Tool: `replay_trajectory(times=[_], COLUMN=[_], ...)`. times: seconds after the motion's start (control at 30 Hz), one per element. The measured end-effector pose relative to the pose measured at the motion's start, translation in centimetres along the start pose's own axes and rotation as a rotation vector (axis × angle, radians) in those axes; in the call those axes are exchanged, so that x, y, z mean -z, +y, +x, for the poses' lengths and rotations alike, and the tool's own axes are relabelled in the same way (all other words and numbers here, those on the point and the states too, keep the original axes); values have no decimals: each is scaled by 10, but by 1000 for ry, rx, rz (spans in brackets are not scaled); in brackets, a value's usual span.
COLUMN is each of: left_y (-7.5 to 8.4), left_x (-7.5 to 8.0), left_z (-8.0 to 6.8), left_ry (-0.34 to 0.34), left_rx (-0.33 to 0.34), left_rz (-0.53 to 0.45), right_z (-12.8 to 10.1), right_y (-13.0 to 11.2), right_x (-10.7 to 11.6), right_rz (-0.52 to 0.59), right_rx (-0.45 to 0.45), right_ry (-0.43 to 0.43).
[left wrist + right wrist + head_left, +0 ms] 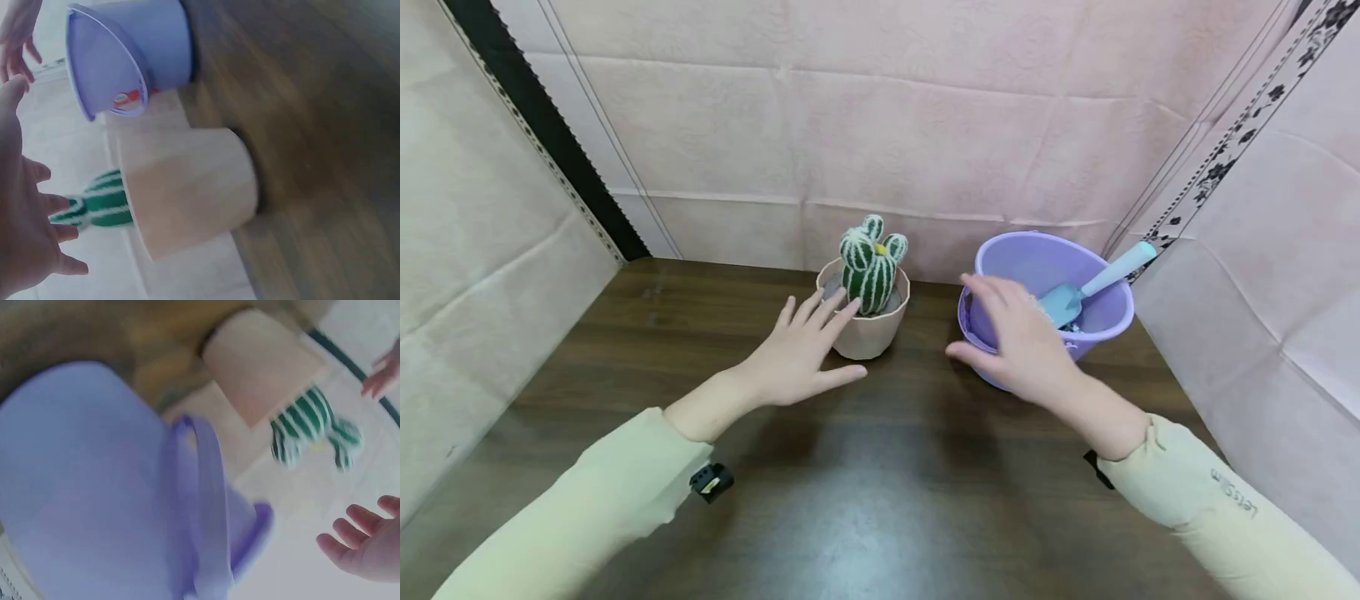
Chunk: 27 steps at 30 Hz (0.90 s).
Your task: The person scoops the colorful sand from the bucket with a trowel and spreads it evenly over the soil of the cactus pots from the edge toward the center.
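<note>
A green knitted cactus (872, 283) with white stripes stands in a cream pot (867, 337) near the back of the table. My left hand (796, 354) hovers at the pot's front left, fingers spread and holding nothing. To the right, a purple bucket (1030, 260) contains a light blue trowel (1120, 268), its handle leaning out over the right rim. My right hand (1026, 342), fingers extended, is above the bucket's front left rim and hides part of it. In the right wrist view the bucket's handle (214, 512) hangs along its side, with the right hand's fingers apart from it.
The dark wooden table (850, 517) reaches back to a pale cloth wall (850, 125). Cloth walls also close in the left and right sides, the right one (1270, 333) close beside the bucket. Dark bits lie at the bottom of the bucket, under the trowel.
</note>
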State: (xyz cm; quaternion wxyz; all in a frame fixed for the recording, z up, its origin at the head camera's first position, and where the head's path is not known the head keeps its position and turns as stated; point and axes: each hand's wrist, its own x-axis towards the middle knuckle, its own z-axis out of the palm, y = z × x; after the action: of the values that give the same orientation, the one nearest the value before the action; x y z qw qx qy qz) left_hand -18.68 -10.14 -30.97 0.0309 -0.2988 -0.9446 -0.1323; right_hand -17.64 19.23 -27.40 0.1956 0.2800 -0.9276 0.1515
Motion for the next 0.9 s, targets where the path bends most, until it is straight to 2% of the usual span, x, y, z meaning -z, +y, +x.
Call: replay_trajectory(times=[0.07, 0.23, 0.33, 0.43, 0.53, 0.63, 0.73, 0.9], left_y=[6, 21, 32, 44, 56, 65, 71, 80], left_x=[3, 10, 14, 16, 17, 15, 10, -2], left_z=[8, 30, 45, 62, 79, 97, 116, 146], left_ry=[34, 89, 84, 53, 18, -3, -8, 21], left_rx=[-20, -57, -72, -65, -25, 27, 78, 201], left_rz=[-2, -23, -52, -135, -253, -370, -479, -681], right_z=[3, 7, 10, 10, 10, 9, 8, 4], right_y=[4, 22, 38, 58, 81, 102, 119, 141], right_x=[13, 43, 56, 64, 67, 66, 64, 64], right_rz=[43, 181, 250, 281, 301, 327, 369, 506], right_rx=[-58, -277, -401, -538, -694, -844, -958, -1088], right_ry=[49, 143, 202, 267, 322, 334, 302, 206])
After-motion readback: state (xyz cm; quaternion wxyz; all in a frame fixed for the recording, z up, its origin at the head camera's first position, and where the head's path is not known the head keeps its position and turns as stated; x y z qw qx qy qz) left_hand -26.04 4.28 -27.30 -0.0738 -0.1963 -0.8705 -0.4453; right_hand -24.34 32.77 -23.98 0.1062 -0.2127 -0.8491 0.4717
